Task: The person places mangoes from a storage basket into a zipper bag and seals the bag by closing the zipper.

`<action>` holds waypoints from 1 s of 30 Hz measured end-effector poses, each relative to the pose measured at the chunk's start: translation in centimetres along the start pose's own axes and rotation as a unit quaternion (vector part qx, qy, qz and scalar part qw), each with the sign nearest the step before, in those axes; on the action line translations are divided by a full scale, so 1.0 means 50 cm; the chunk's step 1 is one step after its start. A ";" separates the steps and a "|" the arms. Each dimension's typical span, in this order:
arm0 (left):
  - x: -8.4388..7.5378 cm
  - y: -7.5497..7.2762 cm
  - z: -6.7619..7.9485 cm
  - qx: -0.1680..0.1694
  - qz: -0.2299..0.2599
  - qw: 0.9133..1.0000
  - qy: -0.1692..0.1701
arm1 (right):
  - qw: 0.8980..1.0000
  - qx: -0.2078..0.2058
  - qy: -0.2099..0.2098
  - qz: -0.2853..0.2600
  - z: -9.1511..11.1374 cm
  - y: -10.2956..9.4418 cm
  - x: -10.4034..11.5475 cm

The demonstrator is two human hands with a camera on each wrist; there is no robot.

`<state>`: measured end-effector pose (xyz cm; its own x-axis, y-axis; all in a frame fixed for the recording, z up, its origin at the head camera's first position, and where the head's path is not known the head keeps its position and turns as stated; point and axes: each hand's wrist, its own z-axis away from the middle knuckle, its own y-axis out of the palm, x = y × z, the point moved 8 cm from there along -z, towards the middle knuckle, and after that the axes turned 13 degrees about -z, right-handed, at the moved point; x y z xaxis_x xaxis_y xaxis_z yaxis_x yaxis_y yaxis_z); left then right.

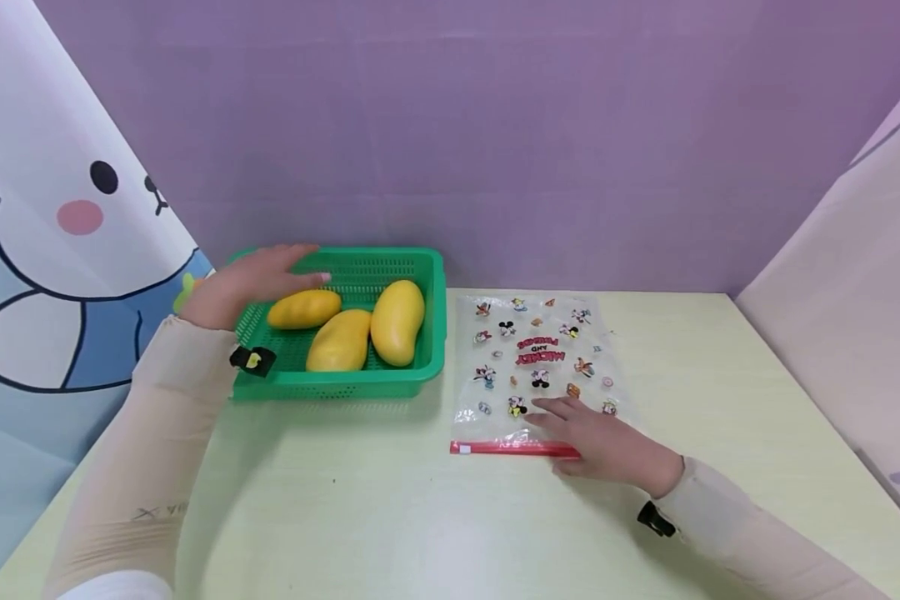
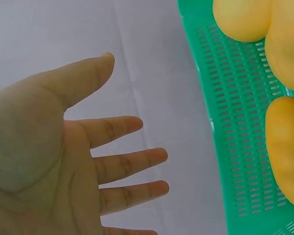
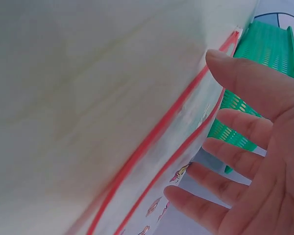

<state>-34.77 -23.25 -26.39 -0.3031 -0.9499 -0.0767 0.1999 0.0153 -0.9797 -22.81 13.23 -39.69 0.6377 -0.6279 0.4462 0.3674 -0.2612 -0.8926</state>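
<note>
My left hand (image 1: 251,282) is above the left side of a green plastic basket (image 1: 444,325), fingers extended and holding nothing. Three yellow mangoes lie in the basket: a small mango (image 1: 304,309) just beside the hand, a middle mango (image 1: 340,342) and a right-hand mango (image 1: 397,322). My right hand (image 1: 607,442) hovers over the near right corner of a clear zip bag (image 1: 487,342) printed with cartoon figures. Its fingers are spread and grip nothing. In the right wrist view, two red strips (image 3: 159,128) at the bag's mouth appear apart, with clear film between them.
The basket and flat bag rest side by side on a pale table (image 1: 390,517). A purple cloth wall (image 1: 495,150) rises behind them. On the left hangs a printed cartoon sheet (image 1: 45,250), on the right a pale sheet (image 1: 855,283).
</note>
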 end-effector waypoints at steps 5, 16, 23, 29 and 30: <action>0.014 0.001 -0.011 0.010 0.013 1.000 -0.011 | 1.000 -0.010 -0.007 0.005 0.001 0.001 0.000; 0.034 0.018 -0.020 0.043 0.021 0.998 -0.031 | 0.999 -0.035 -0.033 0.018 0.001 0.003 0.010; 0.046 0.032 -0.029 0.065 0.023 0.997 -0.042 | 0.999 -0.036 -0.034 0.020 0.001 0.004 0.013; 0.055 0.046 -0.040 0.081 0.028 0.995 -0.052 | 0.998 -0.045 -0.042 0.020 0.009 0.000 0.019; 0.057 0.049 -0.041 0.084 0.029 0.995 -0.053 | 0.998 -0.047 -0.043 0.020 0.010 -0.001 0.019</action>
<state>-37.08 -25.26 -29.38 -0.1883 -0.9766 -0.1039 0.3695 0.0275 -0.9288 -21.88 13.00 -39.20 0.7077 -0.5756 0.4097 0.2770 -0.3074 -0.9104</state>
